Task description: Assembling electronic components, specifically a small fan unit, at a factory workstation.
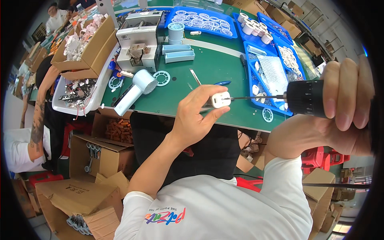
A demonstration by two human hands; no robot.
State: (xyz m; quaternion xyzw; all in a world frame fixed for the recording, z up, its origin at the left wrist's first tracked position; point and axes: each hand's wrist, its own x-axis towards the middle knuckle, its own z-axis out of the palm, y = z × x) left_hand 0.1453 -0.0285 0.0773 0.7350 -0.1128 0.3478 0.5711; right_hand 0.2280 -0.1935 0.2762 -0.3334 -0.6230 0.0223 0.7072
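Observation:
Over the front edge of the green table (218, 66), my left hand (196, 116) is closed around a small white plastic part (219, 100), its end turned to the right. My right hand (344, 96) grips a black electric screwdriver (306, 97), held sideways. Its long thin bit reaches left to the end face of the white part and seems to touch it; a screw cannot be made out. A light blue handheld fan (138, 90) lies left of my left hand, beside a round light blue grille (161, 78). Behind the left hand are a blue-handled tool (223, 83) and tweezers (195, 77).
A grey metal machine (138, 42) stands back left, near light blue housings (179, 55). Blue trays (202, 21) hold rings and small parts. A cardboard box (86, 48) and white bin (76, 96) sit left, where another person's tattooed arm (38, 116) shows. One loose ring (267, 115) lies near the edge.

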